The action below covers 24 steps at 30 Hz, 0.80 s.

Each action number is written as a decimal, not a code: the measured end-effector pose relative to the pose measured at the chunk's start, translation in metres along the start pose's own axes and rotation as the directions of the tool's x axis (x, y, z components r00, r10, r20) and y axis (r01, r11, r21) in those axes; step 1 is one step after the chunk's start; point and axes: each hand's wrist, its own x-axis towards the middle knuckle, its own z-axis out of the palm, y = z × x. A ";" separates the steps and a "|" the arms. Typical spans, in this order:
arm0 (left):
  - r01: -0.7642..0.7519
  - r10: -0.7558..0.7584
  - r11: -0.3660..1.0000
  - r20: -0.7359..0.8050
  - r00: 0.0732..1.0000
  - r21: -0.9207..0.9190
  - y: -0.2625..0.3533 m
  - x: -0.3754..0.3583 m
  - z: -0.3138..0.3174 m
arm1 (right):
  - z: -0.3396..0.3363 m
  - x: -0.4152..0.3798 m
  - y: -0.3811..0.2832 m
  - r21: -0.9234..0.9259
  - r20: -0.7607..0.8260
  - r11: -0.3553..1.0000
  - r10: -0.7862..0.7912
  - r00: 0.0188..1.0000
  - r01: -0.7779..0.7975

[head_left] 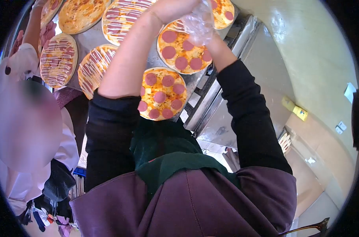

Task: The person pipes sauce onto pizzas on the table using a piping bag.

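Note:
My left hand [175,8] reaches across at the top edge of the view, and its fingers are partly cut off and hidden beside crinkled clear plastic. That plastic covers my right hand [200,24], which looks curled closed; I cannot tell what is inside it. Both hands meet above a pizza [181,51] topped with round sausage slices, with a few white sauce lines near its far edge. Closer to my body, another sausage pizza [159,94] bears no white lines. Under my left forearm lies a pizza [98,65] striped with white sauce.
More pizzas, one of them striped [58,61], another plain-looking [82,14], cover the metal table [82,39]. A person in white [65,150] stands close on my left, with an arm [32,31] reaching over the table. To the right are a metal-edged counter [227,114] and a yellow container [300,112].

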 end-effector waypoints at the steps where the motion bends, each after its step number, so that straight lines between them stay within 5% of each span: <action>1: -0.081 0.105 0.987 -0.177 0.979 0.138 -0.011 0.010 0.027 | -0.012 -0.010 -0.001 -0.010 -0.001 1.000 0.002 1.000 -0.002; 2: -0.132 0.226 0.951 -0.334 0.915 0.280 -0.021 0.016 0.043 | -0.025 -0.024 0.000 0.351 -0.006 0.936 0.031 1.000 -0.027; 3: -0.141 0.231 0.952 -0.333 0.914 0.272 -0.026 0.018 0.047 | -0.039 -0.036 0.003 0.666 -0.001 0.745 0.059 0.998 -0.044; 4: -0.143 0.234 0.952 -0.341 0.911 0.271 -0.030 0.021 0.049 | -0.057 -0.045 0.017 0.658 -0.002 0.751 0.061 0.998 -0.044; 5: -0.142 0.234 0.953 -0.351 0.907 0.269 -0.033 0.022 0.052 | -0.077 -0.051 0.037 0.032 -0.081 0.997 -0.061 0.995 0.064; 6: -0.140 0.235 0.953 -0.361 0.903 0.269 -0.036 0.024 0.053 | -0.081 -0.051 0.037 -0.610 -0.061 0.782 -0.204 0.977 0.126; 8: -0.125 0.228 0.953 -0.384 0.895 0.275 -0.042 0.025 0.054 | -0.077 -0.053 0.044 -0.590 -0.097 0.792 -0.260 0.961 0.155; 10: -0.102 0.220 0.951 -0.407 0.887 0.291 -0.043 0.022 0.052 | -0.059 -0.044 0.041 -0.142 -0.128 0.986 -0.108 0.986 0.089; 11: -0.087 0.214 0.950 -0.420 0.882 0.300 -0.044 0.020 0.051 | -0.045 -0.038 0.037 -0.133 -0.127 0.987 -0.109 0.986 0.092; 12: -0.104 0.224 0.945 -0.379 0.898 0.311 -0.032 0.011 0.042 | -0.024 -0.030 0.021 0.290 -0.096 0.957 0.017 0.995 0.012; 13: -0.121 0.233 0.939 -0.337 0.912 0.321 -0.014 -0.001 0.032 | -0.005 -0.022 0.010 0.656 -0.014 0.751 0.119 0.993 -0.081; 14: -0.114 0.230 0.938 -0.340 0.912 0.327 0.001 -0.011 0.030 | 0.010 -0.012 0.009 0.662 -0.011 0.745 0.117 0.993 -0.081; 16: 0.019 -0.015 1.000 -0.435 0.900 0.005 0.018 -0.026 0.027 | 0.032 0.010 0.016 0.630 0.042 0.769 0.103 0.994 -0.107; 18: 0.017 -0.008 1.000 -0.426 0.905 0.017 0.014 -0.027 0.025 | 0.023 0.018 0.023 0.607 0.067 0.786 0.099 0.993 -0.119; 19: 0.012 0.000 1.000 -0.416 0.909 0.027 0.009 -0.026 0.024 | 0.002 0.015 0.025 0.108 0.158 0.994 -0.027 0.987 0.010; 20: 0.007 0.003 1.000 -0.414 0.910 0.022 -0.001 -0.021 0.024 | -0.016 0.011 0.029 -0.403 0.299 0.892 -0.083 0.950 0.205; 21: -0.078 0.127 0.986 -0.364 0.923 0.146 -0.017 -0.010 0.026 | -0.019 -0.003 0.020 -0.412 0.300 0.888 -0.078 0.951 0.203; 22: -0.167 0.244 0.951 -0.301 0.922 0.260 -0.032 0.001 0.034 | -0.016 -0.027 0.003 0.209 0.094 0.977 0.024 0.995 -0.044; 23: -0.176 0.250 0.952 -0.301 0.921 0.251 -0.044 0.010 0.048 | -0.018 -0.043 -0.007 0.771 -0.013 0.621 0.235 0.972 -0.140; 24: -0.179 0.228 0.970 -0.354 0.907 0.166 -0.054 0.022 0.063 | -0.032 -0.051 -0.004 0.764 -0.015 0.629 0.238 0.971 -0.142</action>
